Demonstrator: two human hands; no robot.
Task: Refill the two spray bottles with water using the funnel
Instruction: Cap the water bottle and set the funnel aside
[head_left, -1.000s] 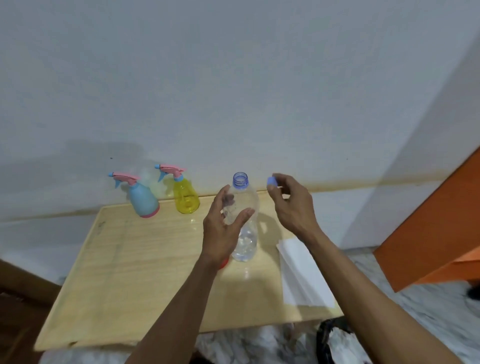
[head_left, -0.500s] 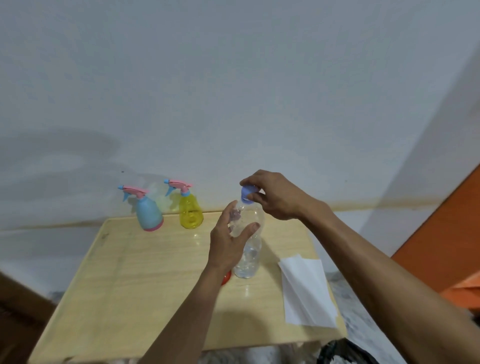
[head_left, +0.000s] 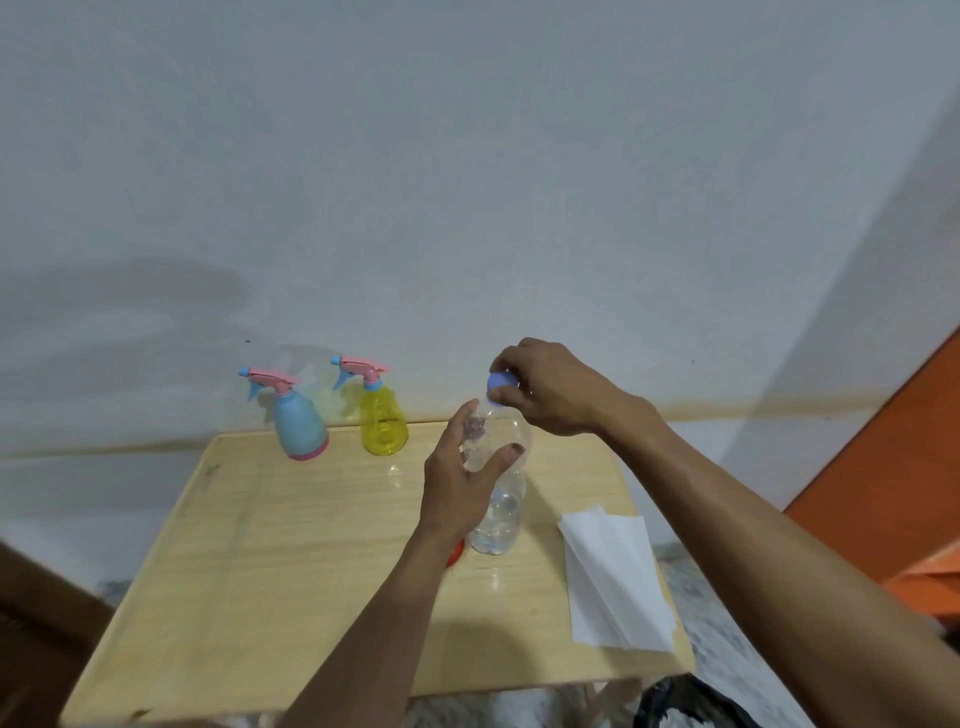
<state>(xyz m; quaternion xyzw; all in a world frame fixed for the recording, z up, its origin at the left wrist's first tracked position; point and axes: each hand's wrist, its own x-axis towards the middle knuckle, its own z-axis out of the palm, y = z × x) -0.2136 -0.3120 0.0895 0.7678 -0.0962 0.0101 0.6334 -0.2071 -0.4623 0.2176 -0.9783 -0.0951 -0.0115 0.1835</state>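
My left hand (head_left: 457, 483) grips the clear bottle (head_left: 498, 499), which stands on the table (head_left: 291, 561); my right hand (head_left: 545, 387) pinches its blue cap (head_left: 500, 383) at the neck. The blue sprayer (head_left: 298, 421) and yellow sprayer (head_left: 382, 415) stand by the table's far edge, well apart from my hands. I can read no label.

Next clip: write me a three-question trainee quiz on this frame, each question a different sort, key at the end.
1. True or false: the blue spray bottle stands left of the yellow spray bottle.
2. What does the right hand pinch? A) white tissue B) blue cap C) a trigger
3. Fill in: the left hand grips the clear ____ bottle.

Key: 1 true; 2 B; 3 water.
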